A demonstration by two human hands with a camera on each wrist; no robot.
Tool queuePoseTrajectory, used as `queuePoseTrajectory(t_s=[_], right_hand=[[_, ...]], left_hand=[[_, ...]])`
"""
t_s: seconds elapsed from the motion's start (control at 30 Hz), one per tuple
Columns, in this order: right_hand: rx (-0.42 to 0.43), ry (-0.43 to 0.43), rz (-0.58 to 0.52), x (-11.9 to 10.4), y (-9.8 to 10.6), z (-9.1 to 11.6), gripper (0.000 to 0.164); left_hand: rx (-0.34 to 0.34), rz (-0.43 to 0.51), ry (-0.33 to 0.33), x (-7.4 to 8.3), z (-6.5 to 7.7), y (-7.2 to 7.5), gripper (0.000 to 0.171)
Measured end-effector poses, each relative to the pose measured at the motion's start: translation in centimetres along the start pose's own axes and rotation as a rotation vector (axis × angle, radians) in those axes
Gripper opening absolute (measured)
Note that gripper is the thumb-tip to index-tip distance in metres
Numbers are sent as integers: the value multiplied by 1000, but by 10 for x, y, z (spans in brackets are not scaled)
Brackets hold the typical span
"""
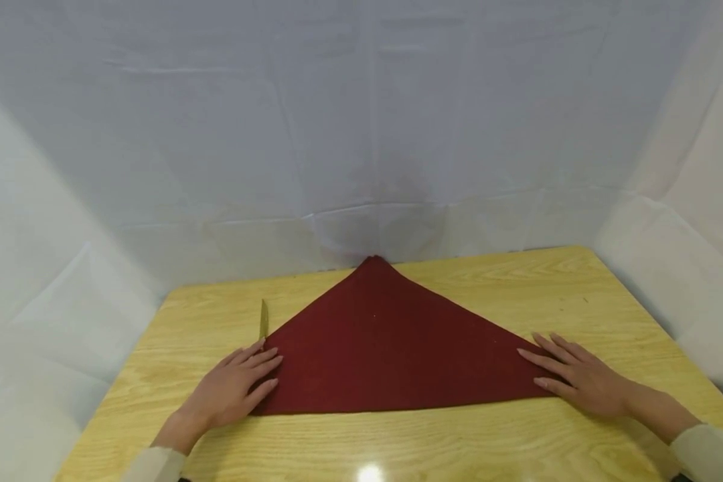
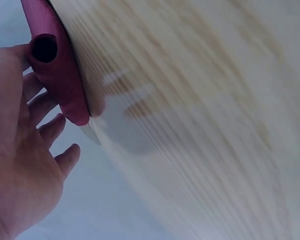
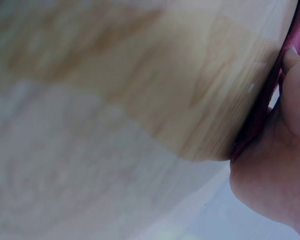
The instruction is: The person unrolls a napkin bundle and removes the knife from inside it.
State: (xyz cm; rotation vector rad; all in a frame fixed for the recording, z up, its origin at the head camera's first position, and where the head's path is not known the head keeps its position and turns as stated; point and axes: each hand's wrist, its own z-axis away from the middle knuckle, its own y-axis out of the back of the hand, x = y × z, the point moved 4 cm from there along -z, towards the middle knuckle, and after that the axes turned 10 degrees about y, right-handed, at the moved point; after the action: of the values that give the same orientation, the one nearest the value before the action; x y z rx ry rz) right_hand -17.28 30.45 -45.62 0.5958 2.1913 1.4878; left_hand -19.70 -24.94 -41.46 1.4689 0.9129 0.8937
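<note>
A dark red cloth (image 1: 391, 341), folded into a triangle, lies on the wooden table with its point at the back and its long edge toward me. My left hand (image 1: 231, 388) rests on its left corner, fingers extended. On the right corner rests my right hand (image 1: 590, 378), fingers spread and nearly straight. The left wrist view has the cloth's edge (image 2: 65, 82) rolled into a hollow fold beside the fingers of my left hand (image 2: 27, 165). In the right wrist view the cloth (image 3: 257, 120) lies beneath my right hand (image 3: 275, 170); most fingers are hidden.
A thin gold-coloured pointed piece (image 1: 264, 318) sticks out beyond the left fingertips; its lower end is hidden. White sheeting (image 1: 361, 134) hangs behind the table (image 1: 367, 442) and along both sides. Small dark marks (image 1: 585, 300) show at the table's back right.
</note>
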Motion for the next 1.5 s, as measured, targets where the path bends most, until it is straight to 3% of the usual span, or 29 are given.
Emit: queuePoseTrajectory(t_s=[0.3,0.53,0.87,1.2,1.5], right_hand=[[-21,-33,-27,-1,0,0,49],[-20,-25,-32,-1,1,0,50],[13,-30,-14,7,-9,6,52],[-29,-57,-53,0,-4,2,51],[-4,-24,-25,1,-3,1,50]], left_hand=[[41,-1,25,-13,11,3,46],[-62,72,126,-27,24,-2,50],[-82,78,127,-29,25,-4,50],[-78,72,119,-29,26,-4,51],[-53,37,114,-26,25,-2,51]])
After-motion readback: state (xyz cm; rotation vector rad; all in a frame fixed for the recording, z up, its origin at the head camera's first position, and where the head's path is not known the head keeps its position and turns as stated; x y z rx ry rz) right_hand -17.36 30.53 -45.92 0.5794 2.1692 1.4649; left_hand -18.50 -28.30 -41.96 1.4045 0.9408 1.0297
